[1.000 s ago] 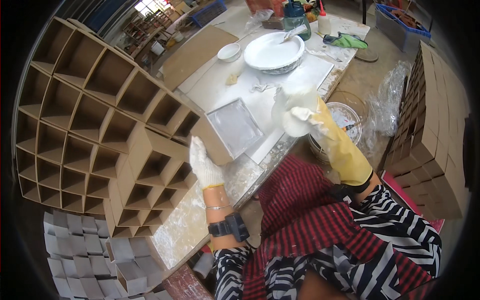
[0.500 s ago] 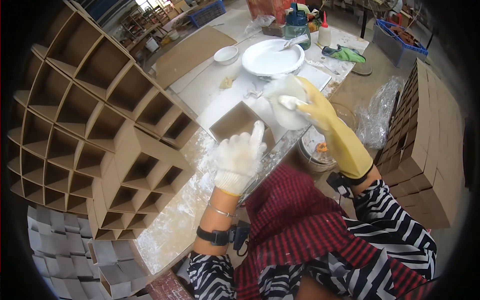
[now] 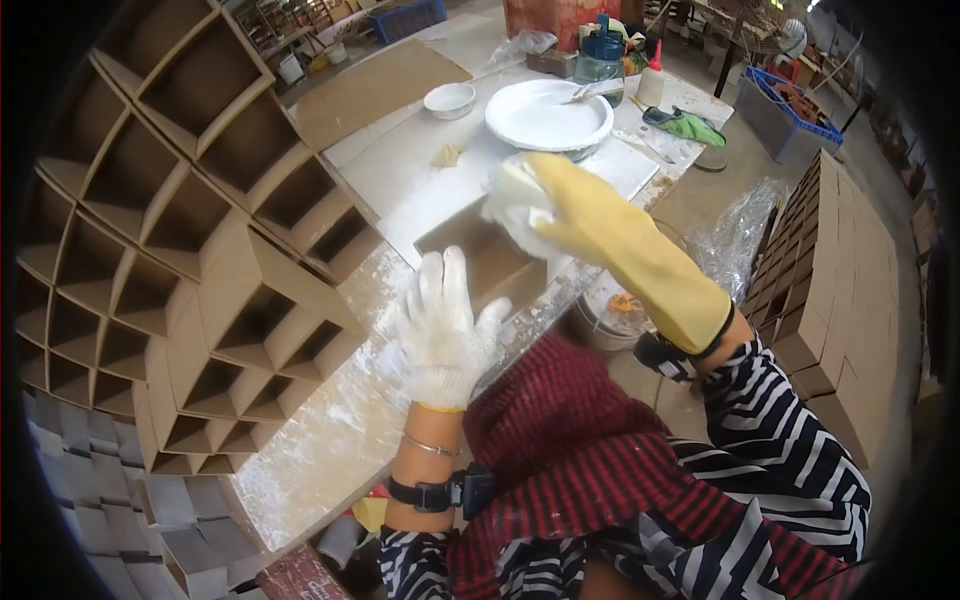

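Observation:
My right hand (image 3: 570, 195), in a long yellow rubber glove, is closed around a crumpled white cloth (image 3: 515, 210), slightly blurred. The cloth is at the far right edge of an open brown cardboard box (image 3: 490, 255), which lies on the table with its hollow facing up. My left hand (image 3: 445, 325) wears a white knit glove. Its fingers are stretched and spread at the near left side of the box, fingertips at the rim, gripping nothing. Beyond the cloth stands a wide white basin (image 3: 550, 115) of white stuff, with a brush (image 3: 597, 90) across its rim.
Stacked brown boxes (image 3: 190, 80) rise along the left, and more boxes (image 3: 850, 270) stand at the right. On the white-smeared table (image 3: 330, 440) are a small white bowl (image 3: 450, 100), a teal jug (image 3: 600, 60), a red-tipped bottle (image 3: 651, 82) and a green glove (image 3: 685, 125). A bucket (image 3: 610, 320) sits below its edge.
My right hand has moved left with the cloth, from beside the box to its far rim. My left hand has drawn back from the box's inside, and its fingers have spread.

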`<control>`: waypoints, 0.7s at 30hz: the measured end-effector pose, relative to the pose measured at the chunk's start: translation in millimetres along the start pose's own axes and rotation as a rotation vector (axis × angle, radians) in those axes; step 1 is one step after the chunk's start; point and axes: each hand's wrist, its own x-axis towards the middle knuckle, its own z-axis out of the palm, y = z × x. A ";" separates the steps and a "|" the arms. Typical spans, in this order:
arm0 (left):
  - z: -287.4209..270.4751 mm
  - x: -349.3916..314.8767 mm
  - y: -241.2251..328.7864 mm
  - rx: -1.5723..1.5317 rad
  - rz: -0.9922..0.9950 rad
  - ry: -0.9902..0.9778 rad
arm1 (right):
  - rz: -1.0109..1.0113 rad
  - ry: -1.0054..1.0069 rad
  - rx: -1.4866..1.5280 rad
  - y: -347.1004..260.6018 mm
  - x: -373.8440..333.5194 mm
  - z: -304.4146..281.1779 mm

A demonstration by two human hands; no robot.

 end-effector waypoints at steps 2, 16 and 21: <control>1.4 0.7 0.9 -0.016 0.045 0.032 | -0.001 -0.010 -0.079 6.4 -17.2 13.9; 49.2 -26.9 -8.3 -0.555 -0.357 0.006 | -0.487 -0.334 -0.271 -42.6 13.0 38.1; 31.2 -24.1 0.9 -0.495 -0.468 -0.218 | -0.561 -0.236 -0.058 -80.8 15.0 31.5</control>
